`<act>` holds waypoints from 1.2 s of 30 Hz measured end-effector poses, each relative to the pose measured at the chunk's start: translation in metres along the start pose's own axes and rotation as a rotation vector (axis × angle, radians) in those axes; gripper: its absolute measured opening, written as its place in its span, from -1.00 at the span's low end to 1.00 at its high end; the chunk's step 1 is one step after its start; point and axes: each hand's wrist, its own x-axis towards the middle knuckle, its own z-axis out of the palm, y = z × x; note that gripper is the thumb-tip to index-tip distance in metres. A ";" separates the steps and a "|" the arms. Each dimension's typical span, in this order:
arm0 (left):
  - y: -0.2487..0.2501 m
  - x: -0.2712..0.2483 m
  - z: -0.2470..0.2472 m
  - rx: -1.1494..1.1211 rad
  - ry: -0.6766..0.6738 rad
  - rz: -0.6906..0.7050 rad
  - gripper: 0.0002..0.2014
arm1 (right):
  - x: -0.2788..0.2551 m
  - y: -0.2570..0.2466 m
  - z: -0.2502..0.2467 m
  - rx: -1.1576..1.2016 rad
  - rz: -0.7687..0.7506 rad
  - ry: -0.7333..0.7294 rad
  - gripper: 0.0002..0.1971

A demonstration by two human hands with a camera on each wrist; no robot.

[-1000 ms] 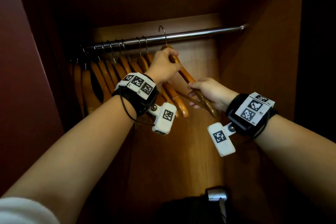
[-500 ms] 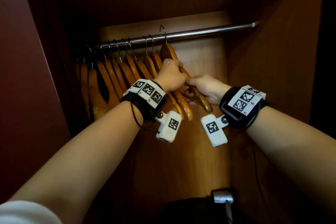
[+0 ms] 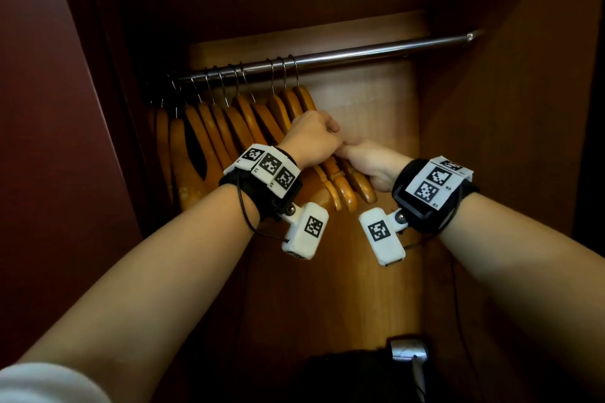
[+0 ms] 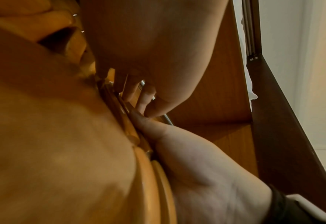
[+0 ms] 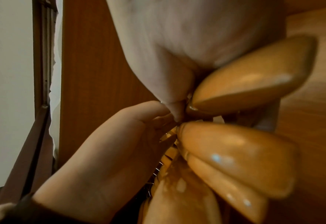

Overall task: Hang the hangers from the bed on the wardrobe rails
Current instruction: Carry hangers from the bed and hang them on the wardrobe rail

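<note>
1. Wooden hangers [image 3: 248,127] are hung in a tight row on the chrome rail [image 3: 376,50], bunched at its left end; the right stretch of the rail is left bare.
2. The rightmost hanger [image 3: 361,181] is hooked on the rail, its near arm sloping down toward the camera.
3. The left hand [image 3: 312,141] is curled into a fist around the upper arm of that hanger.
4. The right hand [image 3: 371,162] is wrapped around the same arm lower down, thumb tip touching the left hand.
5. In the right wrist view, rounded hanger ends [image 5: 240,160] are seen stacked close together just beside the fingers [image 5: 139,121].
6. Wardrobe side panels [image 3: 510,127] are seen on either side.
</note>
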 end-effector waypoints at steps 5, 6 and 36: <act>0.000 -0.007 0.003 -0.047 -0.018 0.006 -0.74 | -0.010 0.008 -0.005 -0.063 -0.043 0.011 -0.72; 0.002 -0.009 0.004 -0.048 -0.026 0.010 -0.75 | -0.012 0.010 -0.006 -0.080 -0.044 0.019 -0.73; 0.051 -0.160 0.105 -0.667 -0.082 0.303 -0.77 | -0.191 0.114 -0.055 0.172 0.186 0.394 -0.75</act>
